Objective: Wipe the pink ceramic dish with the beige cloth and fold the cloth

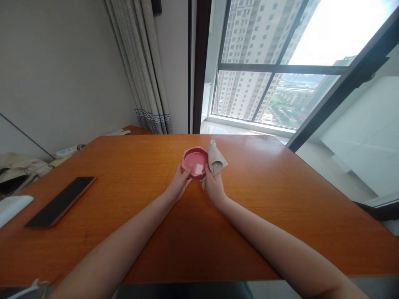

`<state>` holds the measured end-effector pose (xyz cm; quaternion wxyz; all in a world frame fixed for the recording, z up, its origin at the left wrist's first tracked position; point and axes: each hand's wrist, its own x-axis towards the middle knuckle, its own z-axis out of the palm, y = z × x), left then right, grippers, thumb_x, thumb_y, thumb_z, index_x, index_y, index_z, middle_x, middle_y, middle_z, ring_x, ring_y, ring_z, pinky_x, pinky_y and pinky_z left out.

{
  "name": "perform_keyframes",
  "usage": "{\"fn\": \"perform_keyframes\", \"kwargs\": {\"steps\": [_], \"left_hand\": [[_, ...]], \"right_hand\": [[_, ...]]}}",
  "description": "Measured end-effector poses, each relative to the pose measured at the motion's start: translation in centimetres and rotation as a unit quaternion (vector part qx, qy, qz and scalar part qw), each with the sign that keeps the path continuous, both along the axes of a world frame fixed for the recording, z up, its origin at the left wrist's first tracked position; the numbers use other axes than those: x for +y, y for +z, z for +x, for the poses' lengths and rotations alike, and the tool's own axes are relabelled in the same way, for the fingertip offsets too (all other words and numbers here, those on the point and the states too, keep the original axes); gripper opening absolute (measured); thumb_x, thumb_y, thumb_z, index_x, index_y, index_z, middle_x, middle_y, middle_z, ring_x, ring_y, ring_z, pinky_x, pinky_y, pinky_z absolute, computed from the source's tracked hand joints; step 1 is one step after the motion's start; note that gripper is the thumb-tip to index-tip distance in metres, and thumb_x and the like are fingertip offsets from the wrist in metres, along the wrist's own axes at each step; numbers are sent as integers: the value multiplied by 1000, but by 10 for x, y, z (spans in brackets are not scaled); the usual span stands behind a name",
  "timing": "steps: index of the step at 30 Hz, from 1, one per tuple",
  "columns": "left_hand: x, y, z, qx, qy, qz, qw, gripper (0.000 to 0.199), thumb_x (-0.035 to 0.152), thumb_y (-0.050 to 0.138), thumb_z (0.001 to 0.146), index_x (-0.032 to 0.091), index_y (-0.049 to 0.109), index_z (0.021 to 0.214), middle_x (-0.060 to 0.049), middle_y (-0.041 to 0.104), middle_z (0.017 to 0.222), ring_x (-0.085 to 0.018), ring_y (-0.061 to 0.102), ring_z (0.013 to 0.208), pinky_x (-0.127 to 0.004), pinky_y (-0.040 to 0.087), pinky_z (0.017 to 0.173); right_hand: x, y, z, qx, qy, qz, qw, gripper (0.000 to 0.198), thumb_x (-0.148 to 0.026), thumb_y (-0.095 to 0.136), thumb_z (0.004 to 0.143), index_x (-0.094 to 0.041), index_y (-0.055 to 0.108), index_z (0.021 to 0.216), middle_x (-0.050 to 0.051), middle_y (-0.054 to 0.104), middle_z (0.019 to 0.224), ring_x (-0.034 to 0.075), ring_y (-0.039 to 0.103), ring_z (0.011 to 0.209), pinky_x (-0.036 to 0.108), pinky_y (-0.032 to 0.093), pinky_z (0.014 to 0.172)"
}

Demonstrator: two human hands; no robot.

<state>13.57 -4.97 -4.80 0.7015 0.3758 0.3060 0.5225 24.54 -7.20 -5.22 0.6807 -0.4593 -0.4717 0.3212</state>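
A shallow pink dish (pixel 196 160) with a raised rim is tilted toward me above the wooden table (pixel 249 241). My left hand (pixel 180 181) grips its left side, thumb over the rim and fingers underneath. At the dish's right edge, my right hand (pixel 214 185) is closed on a light beige cloth (pixel 215 158). Part of the cloth stands up above the fingers, and a corner hangs below the dish. The right thumb lies along the dish's rim. Where the cloth meets the dish's underside is hidden.
A dark phone-like slab (pixel 62 201) lies on the table at the left, near a white object (pixel 14 207). Fabric (pixel 18 170) and a power strip (pixel 67 150) are beyond the left edge. A curtain (pixel 149 74) and a large window (pixel 264 83) are behind the table.
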Motion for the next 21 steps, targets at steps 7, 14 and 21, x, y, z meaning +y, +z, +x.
{"fn": "perform_keyframes", "kwargs": {"steps": [7, 14, 21], "left_hand": [[-1, 15, -6, 22, -76, -32, 996, 49, 52, 56, 81, 29, 53, 124, -6, 54, 132, -26, 49, 123, -40, 50, 90], [-1, 6, 2, -61, -17, 12, 998, 48, 42, 59, 81, 24, 49, 125, -7, 56, 128, -22, 52, 117, -38, 49, 94], [6, 3, -8, 21, -74, -22, 997, 51, 41, 69, 74, 22, 53, 119, -9, 58, 123, -22, 58, 107, -34, 51, 86]], "right_hand": [[19, 10, 28, 62, 97, 0, 993, 38, -38, 50, 83, -19, 62, 113, 4, 64, 119, 24, 55, 115, 38, 41, 102], [11, 4, 10, 96, 50, -36, 993, 50, -51, 47, 85, -25, 53, 127, 0, 55, 131, 21, 48, 124, 35, 39, 104], [24, -4, 29, 84, 35, -27, 996, 45, -44, 57, 79, -18, 60, 115, 6, 63, 120, 25, 55, 115, 39, 40, 101]]}}
